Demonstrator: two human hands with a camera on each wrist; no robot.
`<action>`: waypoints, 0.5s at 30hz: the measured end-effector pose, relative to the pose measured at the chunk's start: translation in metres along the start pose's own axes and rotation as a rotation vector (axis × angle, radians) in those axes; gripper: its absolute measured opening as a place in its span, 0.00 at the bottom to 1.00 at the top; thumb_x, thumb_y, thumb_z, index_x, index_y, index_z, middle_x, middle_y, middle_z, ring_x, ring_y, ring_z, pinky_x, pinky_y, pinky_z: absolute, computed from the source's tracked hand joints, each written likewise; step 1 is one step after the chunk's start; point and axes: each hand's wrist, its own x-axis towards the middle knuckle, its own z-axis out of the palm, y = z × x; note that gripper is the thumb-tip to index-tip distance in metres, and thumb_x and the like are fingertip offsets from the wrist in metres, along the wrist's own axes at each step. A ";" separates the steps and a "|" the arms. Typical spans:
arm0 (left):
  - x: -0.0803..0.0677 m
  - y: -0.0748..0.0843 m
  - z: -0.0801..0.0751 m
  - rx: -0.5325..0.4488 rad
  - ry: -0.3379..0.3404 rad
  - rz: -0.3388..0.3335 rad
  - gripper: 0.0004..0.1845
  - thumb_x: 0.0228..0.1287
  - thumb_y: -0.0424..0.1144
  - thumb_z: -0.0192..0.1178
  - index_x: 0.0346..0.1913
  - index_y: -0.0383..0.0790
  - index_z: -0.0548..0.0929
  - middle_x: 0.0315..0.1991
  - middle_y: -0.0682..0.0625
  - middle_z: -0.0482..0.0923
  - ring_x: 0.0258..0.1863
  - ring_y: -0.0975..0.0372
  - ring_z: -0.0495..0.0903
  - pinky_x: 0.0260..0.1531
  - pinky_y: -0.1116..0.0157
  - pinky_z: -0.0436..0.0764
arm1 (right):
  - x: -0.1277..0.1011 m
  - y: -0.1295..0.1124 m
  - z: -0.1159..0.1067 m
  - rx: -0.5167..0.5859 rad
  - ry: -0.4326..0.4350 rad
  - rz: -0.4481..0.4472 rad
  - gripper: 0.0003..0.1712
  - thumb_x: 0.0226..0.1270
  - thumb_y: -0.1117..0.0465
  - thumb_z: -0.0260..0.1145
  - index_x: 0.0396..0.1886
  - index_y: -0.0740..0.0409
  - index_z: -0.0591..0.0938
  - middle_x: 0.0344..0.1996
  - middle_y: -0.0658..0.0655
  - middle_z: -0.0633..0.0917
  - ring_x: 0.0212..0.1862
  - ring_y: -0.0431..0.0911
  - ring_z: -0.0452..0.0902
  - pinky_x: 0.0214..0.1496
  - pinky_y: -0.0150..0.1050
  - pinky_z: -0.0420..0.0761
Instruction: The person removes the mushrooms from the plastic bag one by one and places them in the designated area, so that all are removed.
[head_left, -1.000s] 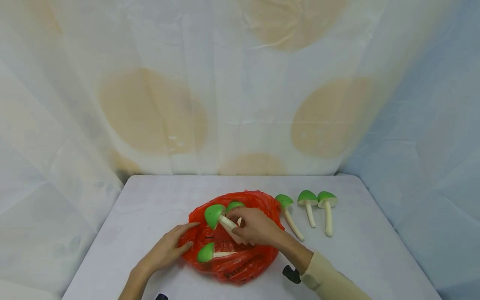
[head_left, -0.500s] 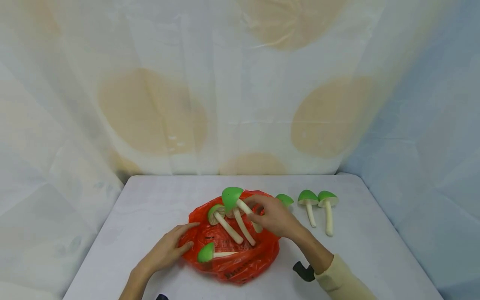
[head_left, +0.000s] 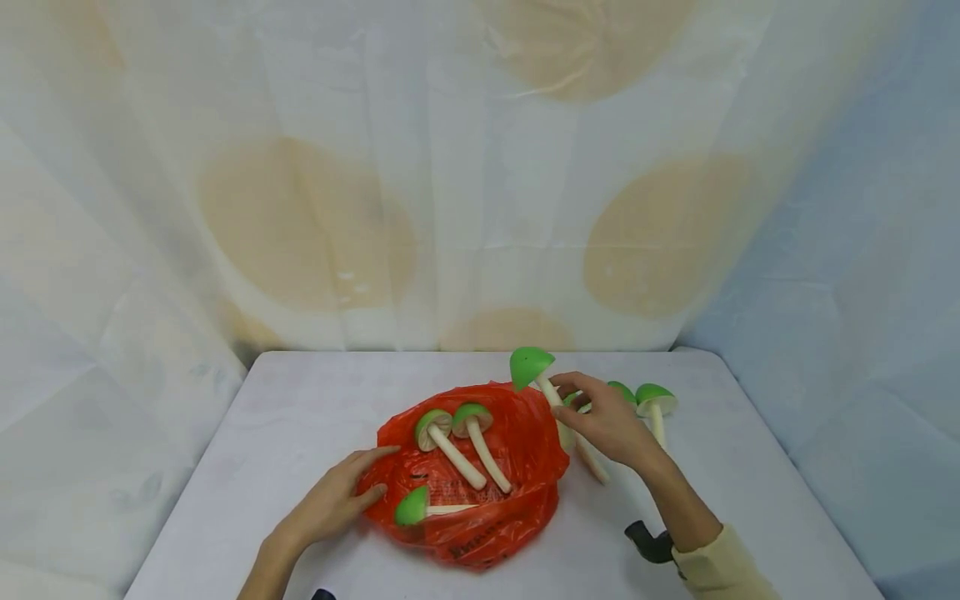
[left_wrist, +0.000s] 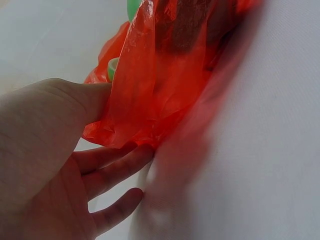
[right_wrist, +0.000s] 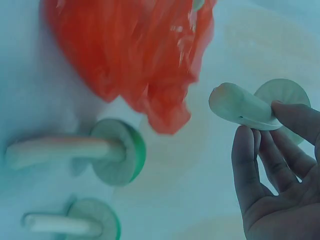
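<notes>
My right hand (head_left: pixel 603 417) pinches the white stem of a green-capped toy mushroom (head_left: pixel 531 365) between thumb and fingers, above the table to the right of the red plastic bag (head_left: pixel 517 450). In the right wrist view, the held mushroom's stem (right_wrist: pixel 240 105) points toward the camera. My left hand (head_left: pixel 337 496) rests at the bag's left side, thumb and fingers spread apart against the plastic (left_wrist: pixel 135 100). Inside the bag's wide mouth lie two mushrooms side by side (head_left: pixel 450 454) and a third mushroom (head_left: pixel 412 505) nearer the front, its stem partly covered.
Right of the bag, more mushrooms lie on the white table (head_left: pixel 750 500): one at the far right (head_left: pixel 655 400), others partly hidden behind my right hand. A dark curved piece (head_left: pixel 649 543) is by the right wrist. Patterned sheets (head_left: pixel 495 208) enclose the back and sides.
My right hand has lifted one mushroom out of the bag and carried it right, past the bag's edge. Two mushrooms it covered now show. My left hand stays put.
</notes>
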 end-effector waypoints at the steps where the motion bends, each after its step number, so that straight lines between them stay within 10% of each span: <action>1: 0.000 0.000 0.000 0.003 0.000 -0.004 0.30 0.68 0.40 0.66 0.70 0.63 0.72 0.64 0.57 0.75 0.66 0.55 0.73 0.64 0.46 0.72 | -0.001 0.003 -0.003 -0.004 0.008 0.005 0.22 0.68 0.56 0.69 0.61 0.49 0.80 0.49 0.55 0.85 0.45 0.50 0.81 0.40 0.42 0.85; 15: 0.000 0.002 0.000 0.004 -0.002 -0.006 0.30 0.68 0.40 0.66 0.71 0.61 0.72 0.63 0.56 0.75 0.65 0.55 0.74 0.63 0.45 0.73 | -0.021 0.048 -0.040 -0.038 0.129 0.117 0.25 0.70 0.52 0.69 0.64 0.52 0.77 0.51 0.59 0.84 0.48 0.53 0.82 0.40 0.40 0.82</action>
